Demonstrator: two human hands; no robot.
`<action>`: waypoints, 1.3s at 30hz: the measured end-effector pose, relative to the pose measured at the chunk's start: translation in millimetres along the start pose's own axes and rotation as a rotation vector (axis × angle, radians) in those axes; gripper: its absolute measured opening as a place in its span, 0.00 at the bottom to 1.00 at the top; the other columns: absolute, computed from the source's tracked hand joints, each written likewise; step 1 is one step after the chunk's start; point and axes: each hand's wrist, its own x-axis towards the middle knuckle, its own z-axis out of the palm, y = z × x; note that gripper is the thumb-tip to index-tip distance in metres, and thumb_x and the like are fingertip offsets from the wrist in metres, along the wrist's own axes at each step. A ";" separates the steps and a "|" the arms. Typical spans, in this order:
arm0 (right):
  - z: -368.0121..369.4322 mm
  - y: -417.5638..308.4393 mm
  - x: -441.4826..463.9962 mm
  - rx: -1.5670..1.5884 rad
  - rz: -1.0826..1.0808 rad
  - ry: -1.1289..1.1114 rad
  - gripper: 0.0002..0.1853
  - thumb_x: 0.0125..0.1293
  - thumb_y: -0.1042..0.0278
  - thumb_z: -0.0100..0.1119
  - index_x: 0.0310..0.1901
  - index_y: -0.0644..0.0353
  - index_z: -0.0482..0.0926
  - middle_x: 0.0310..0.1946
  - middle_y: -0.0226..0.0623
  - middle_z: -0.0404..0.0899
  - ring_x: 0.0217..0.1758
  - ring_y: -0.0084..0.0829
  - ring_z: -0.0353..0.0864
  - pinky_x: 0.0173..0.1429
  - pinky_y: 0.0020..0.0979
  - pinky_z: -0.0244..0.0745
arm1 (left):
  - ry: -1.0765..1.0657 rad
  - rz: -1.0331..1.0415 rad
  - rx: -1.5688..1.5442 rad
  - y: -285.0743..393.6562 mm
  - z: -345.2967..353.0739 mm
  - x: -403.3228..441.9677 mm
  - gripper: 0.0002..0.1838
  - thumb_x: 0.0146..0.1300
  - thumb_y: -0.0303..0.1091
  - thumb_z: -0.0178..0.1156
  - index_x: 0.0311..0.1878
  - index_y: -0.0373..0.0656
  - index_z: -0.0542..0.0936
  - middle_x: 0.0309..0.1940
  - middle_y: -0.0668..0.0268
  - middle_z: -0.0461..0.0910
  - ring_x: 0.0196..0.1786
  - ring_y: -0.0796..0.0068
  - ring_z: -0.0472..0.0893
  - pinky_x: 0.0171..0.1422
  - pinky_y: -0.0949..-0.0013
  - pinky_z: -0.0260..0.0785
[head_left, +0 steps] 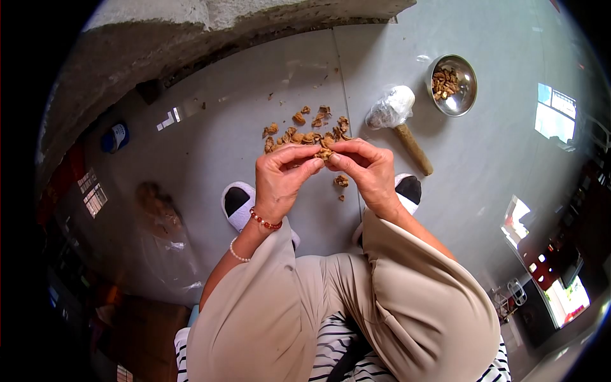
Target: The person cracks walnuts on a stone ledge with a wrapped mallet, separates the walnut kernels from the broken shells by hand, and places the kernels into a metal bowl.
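A cracked walnut is pinched between the fingertips of my left hand and my right hand, out in front of my knees. Thumbs and forefingers of both hands press on it. Just beyond my fingers, several broken walnuts and shell pieces lie scattered on the grey floor. One more walnut piece rests below my right fingertips. A hammer with a wooden handle lies to the right, its head wrapped in clear plastic. Farther right, a metal bowl holds walnut kernels.
A rough stone block borders the floor at upper left. A blue-and-white container stands near it. On the left lies a clear plastic bag with brown contents. My slippered feet flank the work spot.
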 end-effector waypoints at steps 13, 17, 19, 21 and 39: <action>-0.3 -2.9 3.1 0.267 0.119 0.103 0.10 0.62 0.76 0.59 0.44 0.69 0.78 0.36 0.41 0.81 0.40 0.29 0.83 0.44 0.24 0.80 | 0.066 -0.082 -0.162 -3.1 2.1 1.3 0.10 0.58 0.18 0.59 0.45 0.29 0.79 0.36 0.60 0.82 0.38 0.75 0.82 0.47 0.75 0.77; -5.5 0.4 3.6 0.455 0.210 0.034 0.11 0.62 0.74 0.59 0.46 0.67 0.77 0.39 0.41 0.81 0.41 0.29 0.83 0.43 0.25 0.81 | 0.037 0.011 -0.006 -8.2 -4.5 2.3 0.12 0.57 0.20 0.61 0.45 0.32 0.80 0.41 0.62 0.80 0.42 0.76 0.80 0.49 0.75 0.76; -7.4 0.1 3.4 0.494 0.282 0.002 0.11 0.62 0.73 0.59 0.46 0.66 0.77 0.40 0.40 0.81 0.41 0.29 0.83 0.43 0.25 0.81 | 0.023 0.142 0.149 -5.4 -3.1 3.8 0.13 0.56 0.21 0.63 0.46 0.34 0.80 0.43 0.63 0.78 0.45 0.76 0.79 0.50 0.74 0.75; -7.5 0.3 3.0 0.502 0.316 -0.029 0.11 0.62 0.72 0.60 0.46 0.64 0.76 0.40 0.39 0.81 0.40 0.28 0.83 0.42 0.25 0.81 | -0.025 0.111 0.077 -2.2 -2.2 4.3 0.13 0.56 0.21 0.63 0.46 0.35 0.80 0.45 0.64 0.77 0.47 0.76 0.78 0.51 0.74 0.74; 0.9 -17.1 0.9 -0.429 -0.247 -0.067 0.08 0.55 0.78 0.63 0.38 0.64 0.82 0.35 0.36 0.76 0.35 0.25 0.81 0.33 0.23 0.78 | -0.144 -0.149 -0.150 0.2 -3.4 0.9 0.12 0.60 0.25 0.61 0.47 0.32 0.79 0.38 0.60 0.82 0.39 0.75 0.81 0.46 0.73 0.75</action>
